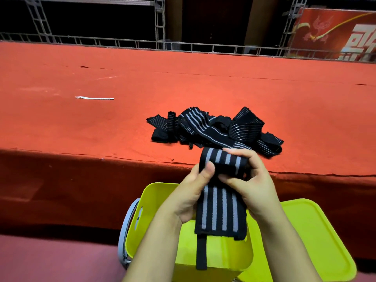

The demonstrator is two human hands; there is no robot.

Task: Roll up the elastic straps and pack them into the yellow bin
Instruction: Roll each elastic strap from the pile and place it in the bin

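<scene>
Both hands held one black stretchy strap with grey stripes [220, 208] over the open yellow plastic bin [154, 202]. The left hand [191, 192] had its fingers and thumb curled round the strap's folded top, and the right hand [250, 180] pinched that same top from the other side. The strap's long end hung down into the bin. A messy pile of more black striped straps [215, 129] lay just behind the hands on the red cloth-covered table [101, 123]. A flat yellow lid [313, 241] sat beside the bin.
</scene>
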